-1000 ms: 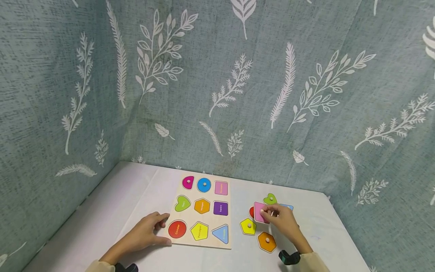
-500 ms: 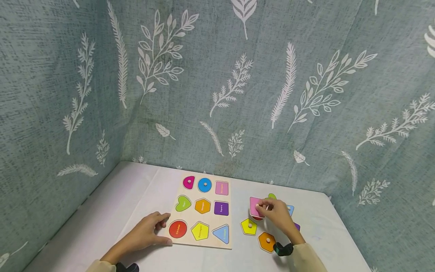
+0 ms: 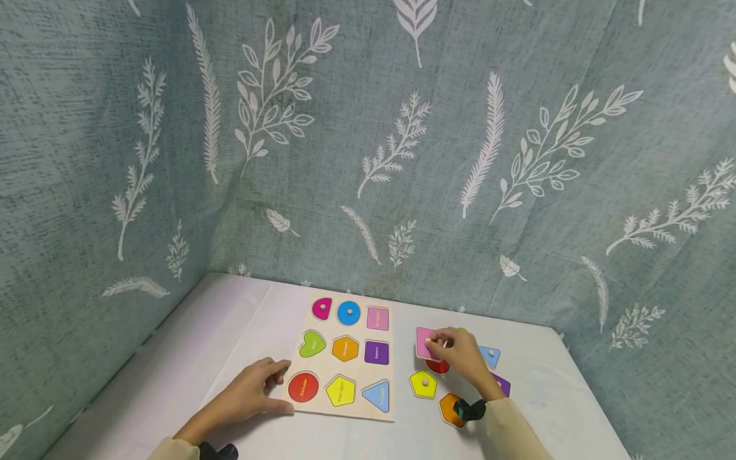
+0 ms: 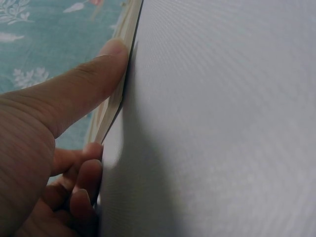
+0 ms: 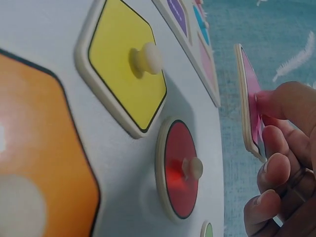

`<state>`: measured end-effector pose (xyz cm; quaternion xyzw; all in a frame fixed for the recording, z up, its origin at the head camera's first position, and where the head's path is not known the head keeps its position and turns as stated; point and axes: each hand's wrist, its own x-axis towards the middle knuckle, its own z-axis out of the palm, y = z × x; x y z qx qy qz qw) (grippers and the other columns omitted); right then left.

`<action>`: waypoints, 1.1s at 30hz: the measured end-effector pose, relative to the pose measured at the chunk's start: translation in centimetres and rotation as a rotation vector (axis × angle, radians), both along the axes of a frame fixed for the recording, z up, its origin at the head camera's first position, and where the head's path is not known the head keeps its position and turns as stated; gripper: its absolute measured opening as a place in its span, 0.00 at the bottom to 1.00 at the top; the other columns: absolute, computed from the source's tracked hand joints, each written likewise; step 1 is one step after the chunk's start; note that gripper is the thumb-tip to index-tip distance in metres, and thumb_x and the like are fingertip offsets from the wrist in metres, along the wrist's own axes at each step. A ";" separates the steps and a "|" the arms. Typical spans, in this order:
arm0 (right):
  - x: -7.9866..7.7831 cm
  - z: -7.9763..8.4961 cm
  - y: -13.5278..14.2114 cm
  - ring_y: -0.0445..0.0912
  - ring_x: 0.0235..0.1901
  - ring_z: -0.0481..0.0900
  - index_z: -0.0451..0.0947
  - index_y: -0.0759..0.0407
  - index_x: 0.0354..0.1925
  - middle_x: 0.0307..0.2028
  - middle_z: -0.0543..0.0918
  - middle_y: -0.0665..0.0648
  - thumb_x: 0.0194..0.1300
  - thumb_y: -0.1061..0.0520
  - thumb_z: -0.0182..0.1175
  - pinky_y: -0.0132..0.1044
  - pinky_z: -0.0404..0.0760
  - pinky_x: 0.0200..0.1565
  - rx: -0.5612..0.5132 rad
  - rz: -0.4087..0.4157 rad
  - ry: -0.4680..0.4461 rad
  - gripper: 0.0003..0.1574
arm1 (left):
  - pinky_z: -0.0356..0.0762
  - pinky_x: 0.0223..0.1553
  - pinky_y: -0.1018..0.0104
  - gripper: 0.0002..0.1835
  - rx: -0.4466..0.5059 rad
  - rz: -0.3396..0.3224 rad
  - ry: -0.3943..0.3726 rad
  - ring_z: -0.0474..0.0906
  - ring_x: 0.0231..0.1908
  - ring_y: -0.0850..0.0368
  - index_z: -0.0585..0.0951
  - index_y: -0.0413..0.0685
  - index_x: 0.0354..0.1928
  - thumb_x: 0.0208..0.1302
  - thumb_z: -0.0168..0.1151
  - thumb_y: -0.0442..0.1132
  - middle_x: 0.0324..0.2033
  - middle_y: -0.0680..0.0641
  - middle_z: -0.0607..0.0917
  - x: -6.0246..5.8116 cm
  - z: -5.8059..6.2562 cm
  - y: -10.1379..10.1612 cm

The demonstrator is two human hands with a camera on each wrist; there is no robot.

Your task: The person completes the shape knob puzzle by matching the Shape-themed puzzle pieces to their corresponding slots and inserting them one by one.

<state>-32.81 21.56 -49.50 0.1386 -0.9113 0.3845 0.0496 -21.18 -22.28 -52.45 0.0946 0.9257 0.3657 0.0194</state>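
Observation:
My right hand (image 3: 462, 354) pinches the knob of a pink four-sided puzzle piece (image 3: 424, 338). In the right wrist view this pink piece (image 5: 252, 106) hangs tilted in the air, apart from the red round piece (image 5: 180, 170). My left hand (image 3: 247, 393) rests against the near-left corner of the wooden puzzle board (image 3: 359, 369). In the left wrist view the thumb presses the board's edge (image 4: 129, 29), and loosely bent fingers touch round the corner. On the board, a magenta piece (image 3: 318, 310) and a blue round piece (image 3: 345, 317) with knobs sit in the back row.
Right of the board lie a yellow pentagon (image 3: 416, 384), an orange hexagon (image 3: 448, 412), a light blue triangle (image 3: 485, 358), a purple piece (image 3: 503, 384) and a partly hidden green heart (image 3: 463, 329). A leaf-patterned cloth (image 3: 345, 160) hangs behind the white table (image 3: 241, 319).
The right hand has carried the pink piece leftward and slightly back, uncovering more of the triangle and the purple piece. The left hand stays at the board's corner.

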 end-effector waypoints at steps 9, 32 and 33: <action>-1.5 -0.3 -1.0 0.44 0.27 0.73 0.87 0.50 0.36 0.24 0.79 0.45 0.64 0.50 0.74 0.32 0.73 0.26 0.028 0.009 0.026 0.07 | 0.71 0.40 0.67 0.47 -0.003 -0.007 0.012 0.69 0.37 0.57 0.81 0.34 0.60 0.37 0.88 0.51 0.33 0.55 0.73 0.1 -0.1 -0.1; -5.0 -0.8 -4.3 0.45 0.29 0.72 0.86 0.52 0.33 0.22 0.76 0.47 0.64 0.52 0.73 0.34 0.70 0.30 0.053 0.032 0.009 0.07 | 0.71 0.41 0.66 0.48 -0.007 0.026 -0.014 0.69 0.37 0.57 0.81 0.36 0.61 0.36 0.89 0.51 0.33 0.55 0.73 0.0 -0.1 -0.1; -5.0 -0.8 -4.5 0.45 0.29 0.72 0.86 0.52 0.33 0.22 0.76 0.47 0.64 0.52 0.73 0.34 0.70 0.30 0.050 0.037 0.008 0.07 | 0.71 0.41 0.66 0.48 -0.007 0.021 -0.011 0.69 0.37 0.57 0.81 0.36 0.61 0.36 0.89 0.51 0.33 0.55 0.73 0.0 -0.1 -0.1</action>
